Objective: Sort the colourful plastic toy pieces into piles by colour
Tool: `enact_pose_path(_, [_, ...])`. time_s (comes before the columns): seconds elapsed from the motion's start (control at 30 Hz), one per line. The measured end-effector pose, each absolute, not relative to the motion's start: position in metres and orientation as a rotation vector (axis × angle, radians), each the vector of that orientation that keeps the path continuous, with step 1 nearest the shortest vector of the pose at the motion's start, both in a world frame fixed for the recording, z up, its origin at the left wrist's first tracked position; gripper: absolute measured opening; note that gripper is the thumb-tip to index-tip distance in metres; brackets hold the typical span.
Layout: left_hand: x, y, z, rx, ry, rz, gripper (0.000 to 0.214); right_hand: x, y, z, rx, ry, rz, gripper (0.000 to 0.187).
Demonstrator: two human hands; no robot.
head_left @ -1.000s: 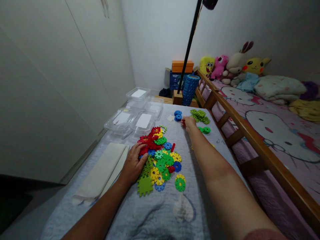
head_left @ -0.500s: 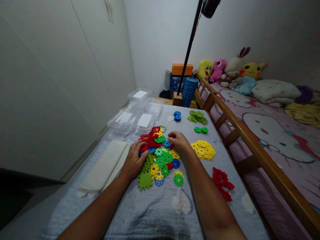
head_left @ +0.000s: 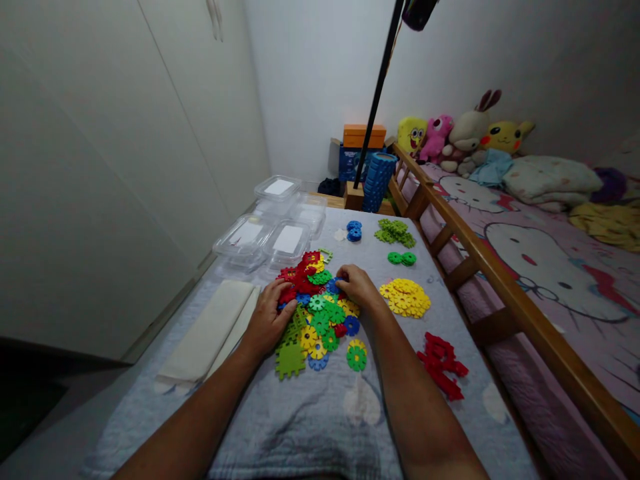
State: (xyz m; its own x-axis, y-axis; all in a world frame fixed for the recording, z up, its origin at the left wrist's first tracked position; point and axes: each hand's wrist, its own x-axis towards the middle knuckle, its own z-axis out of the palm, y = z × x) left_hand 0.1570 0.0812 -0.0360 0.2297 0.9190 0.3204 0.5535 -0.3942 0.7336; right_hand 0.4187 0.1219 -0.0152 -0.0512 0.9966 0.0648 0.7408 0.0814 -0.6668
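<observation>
A mixed pile of plastic gear pieces [head_left: 320, 313] in red, green, yellow and blue lies on a pale quilted blanket [head_left: 310, 420]. My left hand [head_left: 267, 320] rests on the pile's left edge, fingers curled over red and blue pieces. My right hand [head_left: 356, 285] sits at the pile's upper right, fingertips pinched on a blue gear piece [head_left: 334, 287]. Sorted groups lie apart: blue pieces [head_left: 355, 231], green pieces [head_left: 395, 232], two green rounds [head_left: 401, 258], a yellow heap [head_left: 406, 297] and red pieces [head_left: 440, 363].
Clear plastic boxes with lids [head_left: 273, 230] stand behind the pile at left. A folded white cloth [head_left: 207, 337] lies beside my left hand. A wooden bed rail [head_left: 500, 280] runs along the right, with plush toys [head_left: 465, 133] behind. A black pole [head_left: 377, 93] rises at the back.
My right hand came back from the far blue pieces to the mixed pile and has closed its fingertips on a blue piece. My left hand stayed on the pile's left edge.
</observation>
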Motion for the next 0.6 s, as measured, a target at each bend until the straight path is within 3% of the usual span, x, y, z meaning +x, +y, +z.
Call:
enact_pose_path(0.2, [0.156,0.082,-0.037,2.042,1.335,1.031,0.041,0.436,0.126,-0.004,-1.569,-1.550,0.890,0.007])
enact_pose_path(0.6, [0.155,0.082,-0.038,2.053,1.320,1.027,0.042,0.543,0.158,0.026,-1.796,-1.064,0.569,0.006])
